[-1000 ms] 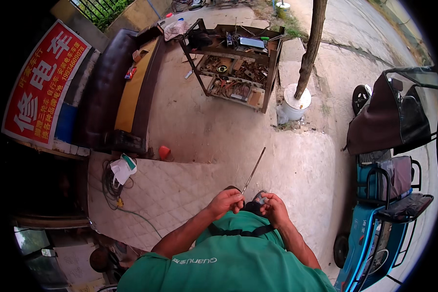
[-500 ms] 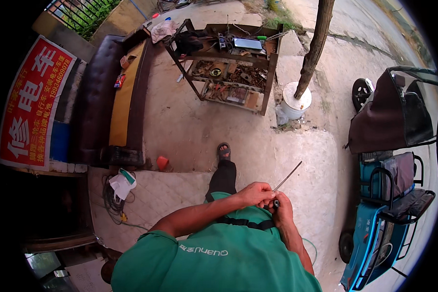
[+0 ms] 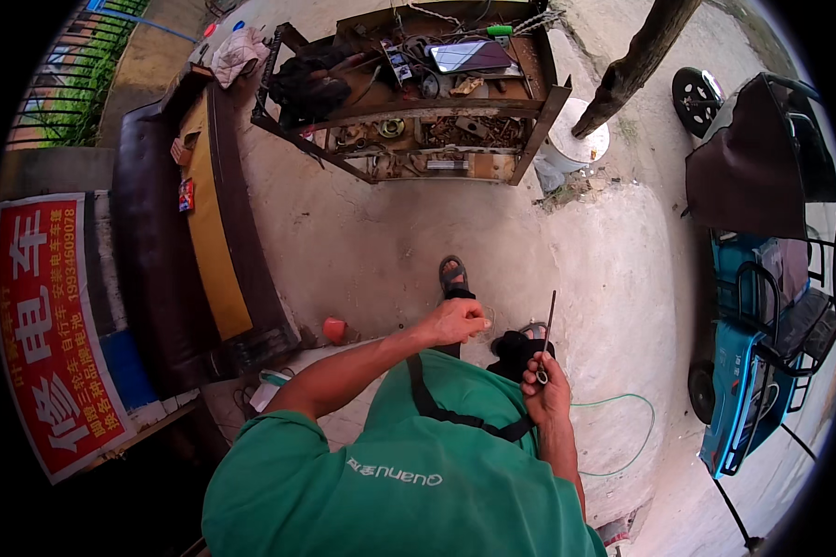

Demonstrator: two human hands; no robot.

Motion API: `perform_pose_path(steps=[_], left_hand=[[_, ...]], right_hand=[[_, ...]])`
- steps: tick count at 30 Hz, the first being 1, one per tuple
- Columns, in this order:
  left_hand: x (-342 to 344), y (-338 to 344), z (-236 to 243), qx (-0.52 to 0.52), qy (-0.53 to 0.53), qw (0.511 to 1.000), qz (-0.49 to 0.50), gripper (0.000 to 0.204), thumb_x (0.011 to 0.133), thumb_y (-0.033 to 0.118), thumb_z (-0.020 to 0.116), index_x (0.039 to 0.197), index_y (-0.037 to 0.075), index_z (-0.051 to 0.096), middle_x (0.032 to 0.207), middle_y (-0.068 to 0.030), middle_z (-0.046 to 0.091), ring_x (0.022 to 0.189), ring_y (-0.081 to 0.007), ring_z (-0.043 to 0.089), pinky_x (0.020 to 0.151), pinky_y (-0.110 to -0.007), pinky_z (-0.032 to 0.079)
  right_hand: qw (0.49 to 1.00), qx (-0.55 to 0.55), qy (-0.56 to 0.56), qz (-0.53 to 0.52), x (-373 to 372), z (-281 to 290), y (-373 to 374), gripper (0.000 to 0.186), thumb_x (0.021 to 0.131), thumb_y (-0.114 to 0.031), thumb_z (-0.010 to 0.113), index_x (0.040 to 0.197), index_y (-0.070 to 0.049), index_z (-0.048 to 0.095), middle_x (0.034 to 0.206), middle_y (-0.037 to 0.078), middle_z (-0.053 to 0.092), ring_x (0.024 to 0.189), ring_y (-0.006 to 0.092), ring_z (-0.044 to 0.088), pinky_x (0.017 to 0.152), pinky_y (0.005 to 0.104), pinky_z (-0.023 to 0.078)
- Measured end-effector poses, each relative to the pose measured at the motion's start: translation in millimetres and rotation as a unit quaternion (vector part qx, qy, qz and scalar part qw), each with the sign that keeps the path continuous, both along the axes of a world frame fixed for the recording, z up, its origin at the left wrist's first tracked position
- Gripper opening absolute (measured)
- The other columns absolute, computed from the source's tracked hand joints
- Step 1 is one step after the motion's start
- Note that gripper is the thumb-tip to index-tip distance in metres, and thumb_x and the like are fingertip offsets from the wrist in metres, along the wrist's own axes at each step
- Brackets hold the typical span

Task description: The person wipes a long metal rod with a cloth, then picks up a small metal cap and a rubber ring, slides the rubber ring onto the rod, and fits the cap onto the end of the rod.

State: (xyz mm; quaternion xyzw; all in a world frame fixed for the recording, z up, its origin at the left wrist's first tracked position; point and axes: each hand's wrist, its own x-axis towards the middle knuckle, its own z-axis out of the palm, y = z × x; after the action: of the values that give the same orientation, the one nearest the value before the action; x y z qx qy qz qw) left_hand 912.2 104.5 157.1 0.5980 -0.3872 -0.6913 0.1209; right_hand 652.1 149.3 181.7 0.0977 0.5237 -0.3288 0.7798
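Two hands: both up at waist height over the concrete floor (image 3: 381,251), a gap between them.
Head view, right hand (image 3: 543,390): fingers closed round the lower end of a thin dark rod (image 3: 550,320), which sticks up and slightly forward from the fist.
Head view, left hand (image 3: 453,322): curled loosely, out ahead of the green shirt (image 3: 390,473); whether it pinches something small I cannot tell, nothing shows between the fingers.
Rod: held in the air, just right of the left hand, not touching it, its tip over the floor near the right foot.
Feet: one sandal (image 3: 451,275) stepped forward toward the rack (image 3: 409,93).
Rack: well ahead, shelves loaded with tools and parts, beside a tree trunk (image 3: 636,60) and a white bucket (image 3: 581,144).
Around: brown sofa (image 3: 158,251) on the left, blue cart (image 3: 748,371) on the right, green hose (image 3: 622,436) on the ground.
Step, as I read it: carrying the rod while walking, heading rack-ward.
Next move calls for: a steady hold on the rod, tip kept clear of the leg, and a free spot picked out on that crowded shelf.
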Motion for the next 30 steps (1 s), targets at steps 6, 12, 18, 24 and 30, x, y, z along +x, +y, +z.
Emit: perform_pose_path(steps=[6,12,18,24,30], left_hand=[[97.2,-40.5,-54.0,-0.009,-0.134,0.991,0.004,0.026,0.092,0.026,0.063,0.097,0.001,0.063,0.077,-0.0051,0.062,0.064,-0.0121,0.058,0.057,-0.03,0.05],[129.1,-67.4,-74.1,-0.054,-0.164,0.985,0.024,0.026,0.089,0.026,0.064,0.095,0.001,0.067,0.078,-0.0088,0.066,0.065,-0.0158,0.062,0.06,-0.034,0.05],[134.5,-132.4,-86.1,-0.13,-0.22,0.963,-0.09,0.027,0.09,0.027,0.063,0.099,0.003,0.067,0.085,-0.0105,0.069,0.077,-0.0208,0.065,0.071,-0.036,0.052],[143.4,-235.6,-139.9,-0.177,-0.222,0.947,-0.149,0.027,0.09,0.027,0.062,0.105,0.005,0.066,0.095,-0.0141,0.069,0.089,-0.028,0.067,0.079,-0.039,0.051],[156.3,-325.3,-200.2,-0.247,-0.226,0.926,-0.176,0.027,0.092,0.026,0.06,0.11,0.007,0.065,0.102,-0.013,0.068,0.094,-0.0277,0.066,0.082,-0.038,0.051]], right_hand=[[0.999,0.017,0.023,-0.019,16.4,-6.8,-10.1,0.012,0.093,-0.021,0.06,0.097,-0.009,0.058,0.08,0.001,0.055,0.064,0.0115,0.049,0.049,0.0228,0.033],[0.996,-0.005,0.084,-0.01,5.0,-28.9,-23.3,0.011,0.092,-0.019,0.062,0.093,-0.01,0.057,0.081,0.0,0.056,0.062,0.0103,0.05,0.047,0.0221,0.034],[0.989,0.012,0.127,-0.069,9.8,-35.3,-14.3,0.011,0.093,-0.018,0.062,0.09,-0.011,0.054,0.077,0.0,0.055,0.058,0.0101,0.05,0.045,0.0216,0.033],[0.973,0.054,0.172,-0.146,75.4,-51.1,17.0,0.015,0.093,-0.019,0.061,0.086,-0.012,0.05,0.072,0.0,0.052,0.053,0.01,0.047,0.042,0.0219,0.031],[0.947,0.125,0.24,-0.174,169.4,-113.6,57.5,0.01,0.094,-0.017,0.056,0.088,-0.011,0.05,0.068,-0.001,0.048,0.051,0.008,0.043,0.042,0.0219,0.031]])
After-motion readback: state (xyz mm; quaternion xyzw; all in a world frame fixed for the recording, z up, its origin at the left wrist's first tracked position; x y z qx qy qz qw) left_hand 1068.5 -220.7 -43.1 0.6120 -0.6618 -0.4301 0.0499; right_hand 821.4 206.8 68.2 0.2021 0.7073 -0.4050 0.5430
